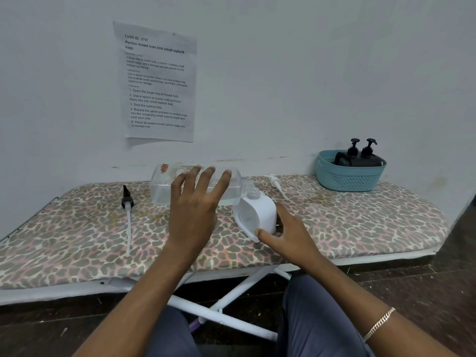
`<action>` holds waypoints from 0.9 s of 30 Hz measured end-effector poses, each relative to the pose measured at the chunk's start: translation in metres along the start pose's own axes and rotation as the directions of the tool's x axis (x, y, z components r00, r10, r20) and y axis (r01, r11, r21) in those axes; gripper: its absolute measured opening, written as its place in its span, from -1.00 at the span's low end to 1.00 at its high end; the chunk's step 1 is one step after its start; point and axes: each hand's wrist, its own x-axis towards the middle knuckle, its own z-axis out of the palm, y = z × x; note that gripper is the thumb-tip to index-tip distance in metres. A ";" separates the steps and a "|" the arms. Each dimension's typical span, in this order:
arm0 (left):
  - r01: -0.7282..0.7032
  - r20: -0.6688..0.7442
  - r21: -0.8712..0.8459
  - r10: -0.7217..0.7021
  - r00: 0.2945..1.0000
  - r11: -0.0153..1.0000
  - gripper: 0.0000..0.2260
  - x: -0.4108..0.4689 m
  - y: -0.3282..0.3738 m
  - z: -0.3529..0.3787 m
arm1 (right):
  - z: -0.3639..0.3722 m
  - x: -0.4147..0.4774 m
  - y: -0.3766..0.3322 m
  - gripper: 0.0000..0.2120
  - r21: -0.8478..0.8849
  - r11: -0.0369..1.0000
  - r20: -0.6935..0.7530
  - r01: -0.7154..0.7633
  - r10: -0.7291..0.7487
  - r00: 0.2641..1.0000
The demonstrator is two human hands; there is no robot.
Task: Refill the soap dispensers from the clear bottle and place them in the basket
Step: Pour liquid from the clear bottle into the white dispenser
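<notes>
A large clear bottle (162, 188) lies tipped on its side above the ironing board, its neck meeting the open top of a white soap dispenser (257, 213). My left hand (193, 210) grips the bottle from the near side, fingers spread over its top. My right hand (288, 233) holds the white dispenser at its base, thumb in front and fingers behind; the dispenser leans toward the bottle. A teal basket (347, 180) at the far right holds two black pump dispensers (365, 161).
A black pump head with a long white tube (127, 202) lies on the left of the leopard-print ironing board (77, 240). A white pump (277, 182) lies behind the dispenser. A printed sheet (157, 83) hangs on the wall close behind.
</notes>
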 end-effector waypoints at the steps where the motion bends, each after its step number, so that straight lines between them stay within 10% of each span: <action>1: 0.000 0.000 -0.001 0.000 1.000 1.000 -0.24 0.000 0.000 0.000 | 0.000 0.000 0.000 -0.31 -0.001 1.000 0.000 0.002 -0.002 1.000; 27: -0.004 -0.006 0.019 0.004 1.000 1.000 -0.25 0.000 0.001 -0.001 | 0.000 -0.001 -0.001 -0.34 0.016 1.000 0.005 0.012 -0.012 1.000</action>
